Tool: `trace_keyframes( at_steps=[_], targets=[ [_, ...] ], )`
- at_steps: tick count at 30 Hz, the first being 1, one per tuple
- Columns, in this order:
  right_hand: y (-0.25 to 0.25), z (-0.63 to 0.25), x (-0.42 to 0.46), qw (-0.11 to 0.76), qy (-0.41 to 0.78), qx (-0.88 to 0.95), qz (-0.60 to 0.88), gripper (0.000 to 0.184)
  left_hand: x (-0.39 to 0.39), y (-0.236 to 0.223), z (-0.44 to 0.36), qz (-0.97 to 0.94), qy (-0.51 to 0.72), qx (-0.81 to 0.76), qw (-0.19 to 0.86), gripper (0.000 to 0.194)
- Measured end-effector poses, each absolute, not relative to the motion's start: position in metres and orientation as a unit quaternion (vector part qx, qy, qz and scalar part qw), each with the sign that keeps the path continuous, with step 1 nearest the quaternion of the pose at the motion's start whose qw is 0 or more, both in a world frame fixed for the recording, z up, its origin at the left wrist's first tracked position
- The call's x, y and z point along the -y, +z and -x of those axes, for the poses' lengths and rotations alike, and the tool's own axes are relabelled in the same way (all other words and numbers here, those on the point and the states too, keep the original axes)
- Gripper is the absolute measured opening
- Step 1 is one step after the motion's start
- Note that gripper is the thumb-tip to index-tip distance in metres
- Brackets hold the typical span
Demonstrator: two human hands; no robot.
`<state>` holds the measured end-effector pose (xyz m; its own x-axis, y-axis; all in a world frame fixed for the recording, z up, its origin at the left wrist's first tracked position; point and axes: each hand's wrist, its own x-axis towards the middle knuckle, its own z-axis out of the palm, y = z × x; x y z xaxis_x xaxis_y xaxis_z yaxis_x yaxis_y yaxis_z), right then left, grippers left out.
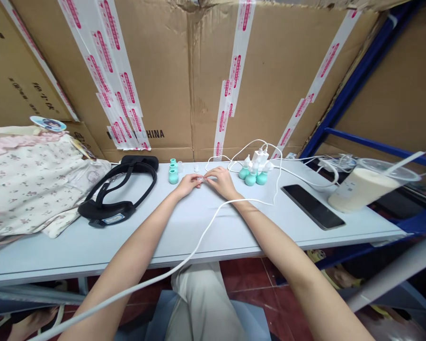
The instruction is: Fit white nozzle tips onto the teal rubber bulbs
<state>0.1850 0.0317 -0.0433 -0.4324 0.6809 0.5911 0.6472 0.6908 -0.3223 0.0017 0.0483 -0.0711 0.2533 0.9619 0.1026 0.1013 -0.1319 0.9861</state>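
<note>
"What was just right of the green bulbs (173, 177)?"
"A small clear piece (200, 179), seemingly lengthwise left to right; which end pointed where, I couldn't tell."
"And the grip?"
"The left hand (189, 184) pinched it; the right hand (220, 182) met its right side, gripping or not, I couldn't tell."

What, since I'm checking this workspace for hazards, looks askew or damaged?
The long white cable crosses in front of the bare left forearm and right wrist, seemingly in the way. The brown cardboard panel behind has a ragged, torn-looking top edge.
</note>
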Motion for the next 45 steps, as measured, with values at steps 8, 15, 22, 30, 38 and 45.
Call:
trace_keyframes(
  at_steps=[8,15,22,30,38,45],
  targets=[
    [-0.048,-0.182,-0.036,0.388,0.036,0.841,0.375,0.015,-0.045,-0.068,-0.004,-0.61,0.437,-0.426,0.506,0.03],
    [-0.047,-0.185,-0.038,0.375,0.048,0.846,0.376,0.011,-0.042,-0.064,-0.004,-0.543,0.454,-0.399,0.582,0.034],
    [-0.047,-0.186,-0.038,0.372,0.068,0.849,0.368,0.014,-0.037,-0.06,-0.001,-0.535,0.432,-0.384,0.616,0.029],
    [-0.052,-0.185,-0.042,0.369,0.054,0.863,0.34,0.013,-0.036,-0.055,0.005,-0.541,0.409,-0.363,0.639,0.03],
    [-0.05,-0.183,-0.038,0.357,0.06,0.868,0.341,0.018,-0.033,-0.053,-0.003,-0.562,0.417,-0.398,0.593,0.047],
    [-0.041,-0.187,-0.035,0.395,0.091,0.852,0.332,0.028,-0.035,-0.049,0.003,-0.579,0.441,-0.407,0.552,0.053]
  ],
)
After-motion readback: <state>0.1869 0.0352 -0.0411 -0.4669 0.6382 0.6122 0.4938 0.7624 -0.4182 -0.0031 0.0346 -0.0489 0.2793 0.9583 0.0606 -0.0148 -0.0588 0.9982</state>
